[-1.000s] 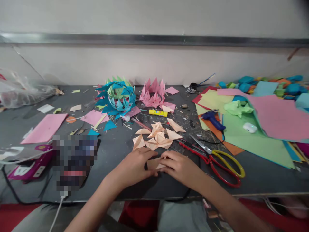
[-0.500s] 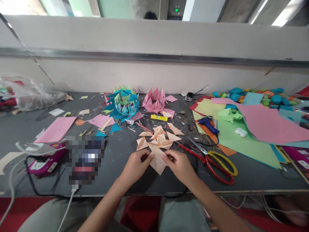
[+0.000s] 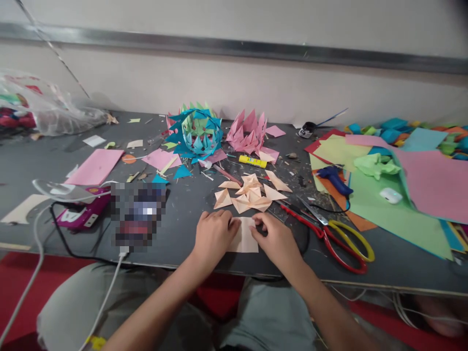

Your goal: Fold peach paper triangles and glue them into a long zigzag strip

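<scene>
A small peach paper square with a crease down its middle lies near the table's front edge, its sides lined up with me. My left hand is closed at its left side, thumb on the sheet and fingers curled over. At the upper right edge, my right hand grips the paper between thumb and fingers. Just beyond sits a loose pile of folded peach paper pieces. Scissors with one red and one yellow handle rest to the right of my right hand.
Behind the pile are a yellow glue stick, a pink folded-paper ring and a blue one. A blue glue gun lies on coloured sheets at right. A pixelated phone-like object with a cable is at left.
The peach paper has turned from a diamond position to a straight one, and both hands have shifted with it. My view has tilted downward.
</scene>
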Tool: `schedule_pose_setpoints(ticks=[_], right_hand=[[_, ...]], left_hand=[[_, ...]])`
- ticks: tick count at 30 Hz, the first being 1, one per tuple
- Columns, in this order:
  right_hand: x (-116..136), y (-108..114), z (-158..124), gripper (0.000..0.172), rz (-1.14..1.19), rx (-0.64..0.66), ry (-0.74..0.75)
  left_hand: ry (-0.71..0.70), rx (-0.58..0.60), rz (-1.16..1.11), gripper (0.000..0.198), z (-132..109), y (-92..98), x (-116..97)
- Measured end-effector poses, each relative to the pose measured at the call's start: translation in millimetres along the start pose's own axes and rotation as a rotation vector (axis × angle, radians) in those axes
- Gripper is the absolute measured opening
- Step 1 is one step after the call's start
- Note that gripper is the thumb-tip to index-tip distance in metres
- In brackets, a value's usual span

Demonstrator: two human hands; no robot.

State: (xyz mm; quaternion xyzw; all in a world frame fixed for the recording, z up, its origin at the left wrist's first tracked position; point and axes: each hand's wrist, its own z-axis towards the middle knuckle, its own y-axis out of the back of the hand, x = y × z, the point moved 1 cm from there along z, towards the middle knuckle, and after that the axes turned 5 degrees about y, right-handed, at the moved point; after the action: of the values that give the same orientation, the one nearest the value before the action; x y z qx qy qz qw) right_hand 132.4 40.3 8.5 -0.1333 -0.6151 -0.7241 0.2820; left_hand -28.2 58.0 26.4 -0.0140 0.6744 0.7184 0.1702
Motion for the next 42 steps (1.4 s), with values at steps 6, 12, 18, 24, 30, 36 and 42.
schedule_pose_setpoints(ticks=[6, 12, 18, 24, 30, 36, 42], right_hand=[[1.6, -3.7, 0.5, 0.03, -0.035, -0.032, -0.025], [3.2, -1.4, 2.4, 0.017, 0.158, -0.097, -0.059], [5.8, -5.9, 0.6, 0.009, 0.068, -0.111, -0.042], [7.5, -10.0, -7.3, 0.008, -0.063, -0.122, 0.194], [1.3, -4.5, -11.8, 0.013, -0.013, -0.06, 0.379], [-5.3, -2.3, -11.6, 0.015, 0.027, 0.002, 0.448], [-13.2, 1.0, -6.9, 0.019, 0.084, 0.049, 0.538]], left_hand=[[0.016, -0.082, -0.174, 0.025, -2.0, -8.7, 6.2], [0.11, -0.046, -0.572, 0.029, 1.0, -7.6, 14.2], [0.086, -0.089, -0.359, 0.018, -4.3, -3.6, 5.5], [-0.008, -0.216, -0.104, 0.014, -9.2, -7.0, 1.3], [-0.259, -0.276, -0.048, 0.015, -16.2, -11.6, 3.8], [-0.403, -0.256, -0.127, 0.015, -29.2, -11.6, 9.2], [-0.488, -0.202, -0.15, 0.019, -29.5, -13.0, 11.8]])
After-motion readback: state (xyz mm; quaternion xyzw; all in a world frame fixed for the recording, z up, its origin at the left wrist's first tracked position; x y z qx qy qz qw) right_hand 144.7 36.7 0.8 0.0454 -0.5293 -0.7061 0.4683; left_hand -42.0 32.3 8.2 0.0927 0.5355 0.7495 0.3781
